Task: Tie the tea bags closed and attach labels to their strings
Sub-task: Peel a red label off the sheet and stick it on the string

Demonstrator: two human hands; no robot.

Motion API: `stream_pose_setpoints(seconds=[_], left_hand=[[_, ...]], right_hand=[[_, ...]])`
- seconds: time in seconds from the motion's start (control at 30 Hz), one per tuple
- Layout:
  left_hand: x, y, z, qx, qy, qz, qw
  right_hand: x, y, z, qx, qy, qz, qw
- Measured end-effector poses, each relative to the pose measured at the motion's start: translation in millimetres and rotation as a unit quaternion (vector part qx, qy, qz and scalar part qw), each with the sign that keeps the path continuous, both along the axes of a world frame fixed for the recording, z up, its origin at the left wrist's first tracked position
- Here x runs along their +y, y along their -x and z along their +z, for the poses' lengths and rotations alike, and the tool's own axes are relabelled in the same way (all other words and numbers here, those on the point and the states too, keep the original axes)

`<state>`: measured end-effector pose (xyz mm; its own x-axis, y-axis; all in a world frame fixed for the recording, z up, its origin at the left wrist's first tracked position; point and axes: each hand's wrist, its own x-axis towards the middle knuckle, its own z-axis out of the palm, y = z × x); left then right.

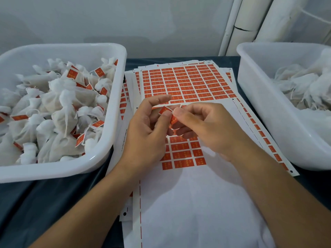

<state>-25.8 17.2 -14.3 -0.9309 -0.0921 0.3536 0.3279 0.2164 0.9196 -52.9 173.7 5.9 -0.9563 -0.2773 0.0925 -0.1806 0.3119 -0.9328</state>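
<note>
Head view: both hands' (145,129) grip on label (169,115)

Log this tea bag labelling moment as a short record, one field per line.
left hand: pinches red label
right hand: pinches the same label, which is folded between both hands
string: thin white piece at the label, bag not clearly seen
label sheets: stacked under the hands, top sheet partly stripped
left tub: white, holds tied bags with red labels
right tub: white, holds bags without labels
</note>
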Motion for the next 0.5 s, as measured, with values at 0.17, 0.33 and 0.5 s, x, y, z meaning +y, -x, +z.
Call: stream_pose_setpoints(seconds=[0.17, 0.33, 0.5], left_hand=[[0.2, 0.0, -1.3, 0.024, 0.017, 0.005, 1.0], [0.0, -0.1, -0.3, 0.024, 0.025, 0.001, 0.999], [-1.3, -4.4, 0.1, -0.007, 0.053, -0.02, 0.998]], right_hand=[[-1.6, -1.9, -1.1, -0.004, 0.033, 0.004, 0.999], [-3.8, -1.8, -6.0, 0.051, 0.006, -0.038, 0.998], [-6.2, -5.5, -4.1, 0.131, -0.039, -0.064, 0.989]])
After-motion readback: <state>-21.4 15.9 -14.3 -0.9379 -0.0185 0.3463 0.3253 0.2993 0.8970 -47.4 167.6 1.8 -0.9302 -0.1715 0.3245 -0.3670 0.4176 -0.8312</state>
